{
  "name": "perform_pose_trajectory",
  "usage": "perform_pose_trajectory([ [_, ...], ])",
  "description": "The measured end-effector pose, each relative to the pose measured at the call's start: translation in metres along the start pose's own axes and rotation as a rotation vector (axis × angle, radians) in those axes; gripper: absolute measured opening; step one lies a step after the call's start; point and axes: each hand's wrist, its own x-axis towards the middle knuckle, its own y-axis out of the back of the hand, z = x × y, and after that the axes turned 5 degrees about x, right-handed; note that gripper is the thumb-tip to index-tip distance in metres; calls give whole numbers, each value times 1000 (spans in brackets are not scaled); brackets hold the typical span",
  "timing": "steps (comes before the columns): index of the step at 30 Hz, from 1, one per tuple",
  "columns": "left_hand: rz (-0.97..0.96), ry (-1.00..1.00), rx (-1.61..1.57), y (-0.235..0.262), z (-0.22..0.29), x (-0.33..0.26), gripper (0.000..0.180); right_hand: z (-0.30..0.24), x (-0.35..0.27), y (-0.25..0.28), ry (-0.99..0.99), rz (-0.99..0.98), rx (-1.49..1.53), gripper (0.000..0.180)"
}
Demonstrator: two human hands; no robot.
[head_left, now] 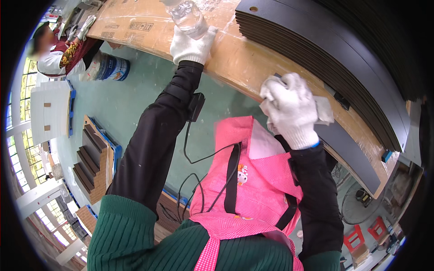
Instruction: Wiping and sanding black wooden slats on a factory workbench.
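Observation:
My left hand (pixel 193 46), in a white knitted glove, is closed round a clear plastic bottle (pixel 186 17) over the cardboard-topped bench (pixel 230 61). My right hand (pixel 291 106), gloved the same way, is bunched on a white cloth (pixel 323 110) whose edge sticks out beside it. The cloth lies over a long dark grey panel (pixel 350 151) along the near edge of the bench; the hand hides part of that panel. Beyond it rises a tall stack of dark panels (pixel 316 38).
A small blue block (pixel 386 156) lies by the stack's near end. At far left a co-worker (pixel 58 52) in white gloves stands by the bench. A blue bucket (pixel 114 67), loaded pallets (pixel 92 158), a fan (pixel 361 196) and red stools (pixel 354 238) stand on the floor.

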Motion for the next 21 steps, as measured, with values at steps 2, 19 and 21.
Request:
perform_pose_trajectory([
  [2,3,0,-32,0,-2,-2,86,-2,-1,-3,43,-7,11,16],
  [19,-23,-10,-138,-3,-7,3,88,-2,0,-3,-35,40,6,14],
  [21,-26,13,-49,-1,-2,-3,88,-8,-5,-6,62,-31,68,16],
])
